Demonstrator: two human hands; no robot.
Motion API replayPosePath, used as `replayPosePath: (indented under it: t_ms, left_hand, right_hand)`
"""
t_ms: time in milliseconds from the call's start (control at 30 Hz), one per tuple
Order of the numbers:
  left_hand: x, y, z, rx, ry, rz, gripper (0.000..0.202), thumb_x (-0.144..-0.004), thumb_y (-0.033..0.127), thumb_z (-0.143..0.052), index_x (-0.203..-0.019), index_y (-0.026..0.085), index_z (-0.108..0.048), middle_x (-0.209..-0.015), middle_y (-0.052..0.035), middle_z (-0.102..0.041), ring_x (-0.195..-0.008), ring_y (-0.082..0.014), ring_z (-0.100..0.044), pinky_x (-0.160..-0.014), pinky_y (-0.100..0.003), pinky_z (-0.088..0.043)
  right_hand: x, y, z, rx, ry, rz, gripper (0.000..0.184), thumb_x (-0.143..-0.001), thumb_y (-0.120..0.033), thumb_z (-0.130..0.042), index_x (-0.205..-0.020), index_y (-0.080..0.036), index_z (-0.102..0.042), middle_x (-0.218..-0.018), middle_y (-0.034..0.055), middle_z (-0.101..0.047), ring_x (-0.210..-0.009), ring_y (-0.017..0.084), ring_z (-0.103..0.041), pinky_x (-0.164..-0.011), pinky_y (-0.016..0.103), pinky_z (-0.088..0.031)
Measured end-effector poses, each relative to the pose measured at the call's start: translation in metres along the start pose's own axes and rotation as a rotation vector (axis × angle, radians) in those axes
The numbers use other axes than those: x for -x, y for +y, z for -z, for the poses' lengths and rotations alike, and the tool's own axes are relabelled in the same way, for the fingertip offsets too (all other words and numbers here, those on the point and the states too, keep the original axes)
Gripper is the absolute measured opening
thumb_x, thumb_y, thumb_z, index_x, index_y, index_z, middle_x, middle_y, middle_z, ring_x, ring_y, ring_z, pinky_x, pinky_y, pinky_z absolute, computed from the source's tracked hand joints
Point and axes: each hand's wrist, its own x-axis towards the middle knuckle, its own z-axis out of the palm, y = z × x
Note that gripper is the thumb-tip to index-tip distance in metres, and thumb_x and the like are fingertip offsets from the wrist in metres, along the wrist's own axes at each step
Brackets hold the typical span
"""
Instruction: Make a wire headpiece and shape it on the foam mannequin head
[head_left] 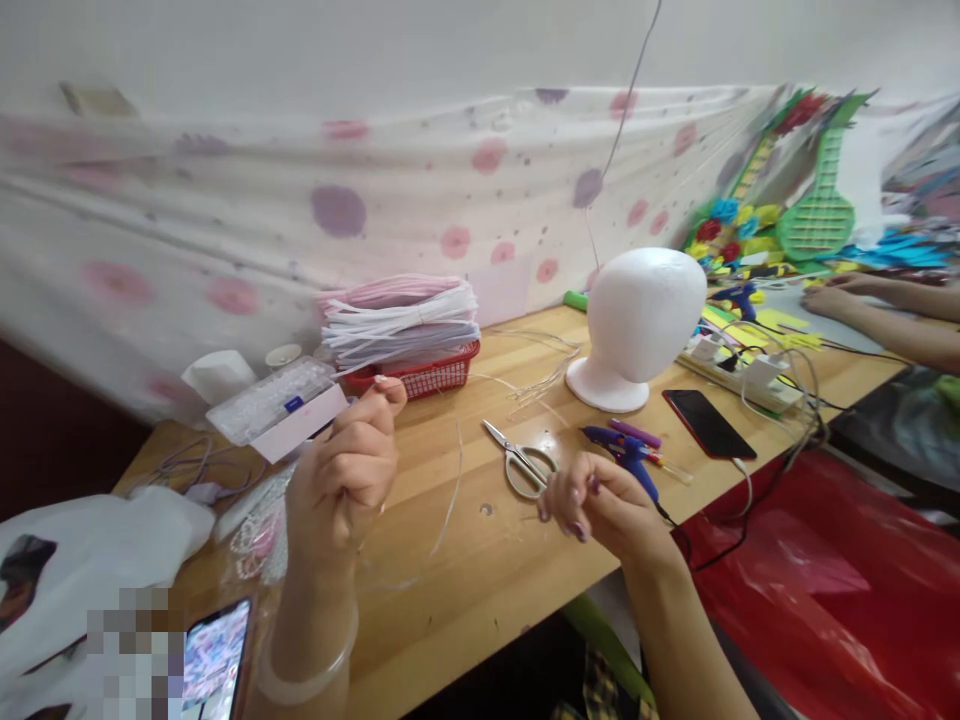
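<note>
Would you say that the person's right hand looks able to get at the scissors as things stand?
Probably yes: the scissors lie on the table close by the right hand, handles toward it, and nothing seems to lie on top of them.

From a camera worn on the head, a single wide view looks forward and down across the wooden tabletop. The wearer's own left hand, at 8 o'clock, and right hand, between 4 and 5, sit close to the lens. The spotted sheet backs the scene at 12; a co-worker's arms show farther off at 3.
</note>
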Motion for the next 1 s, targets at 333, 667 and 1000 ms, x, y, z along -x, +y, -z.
replayPosePath:
  t_ms: [333,667,1000]
  left_hand:
    - [0.003,-0.007,-0.001,-0.26,0.028,-0.193,0.012,-0.106,0.02,-0.023,-0.108,0.02,-0.036,-0.053,0.0131,-0.029,-0.033,-0.0025,-0.032,-0.028,-0.003,-0.019]
    - [-0.017,0.013,0.004,-0.524,0.238,-0.233,0.025,-0.104,0.015,-0.026,-0.12,0.007,-0.043,-0.062,0.0057,-0.052,-0.043,-0.0026,-0.053,-0.04,-0.004,-0.041]
    - [0.003,0.039,0.089,-1.875,0.985,-0.881,0.017,-0.083,0.024,-0.062,-0.098,0.021,-0.056,-0.112,-0.0056,-0.06,-0.123,-0.0243,-0.05,-0.113,-0.043,-0.032]
  right_hand:
    - [0.003,0.069,-0.021,-0.011,0.087,-0.196,0.027,-0.096,-0.046,-0.055,-0.096,-0.027,-0.074,-0.139,0.0076,-0.053,-0.13,0.025,-0.052,-0.101,0.043,-0.049]
    - [-0.017,0.063,-0.024,-0.285,0.409,-0.237,0.033,-0.074,-0.051,-0.079,-0.079,-0.019,-0.074,-0.079,0.0013,-0.063,-0.07,0.012,-0.06,-0.073,0.028,-0.053]
    - [-0.024,0.067,0.008,0.215,0.658,-0.355,0.057,-0.059,-0.071,-0.076,-0.073,-0.017,-0.067,-0.065,-0.0006,-0.054,-0.057,0.012,-0.051,-0.056,0.026,-0.045]
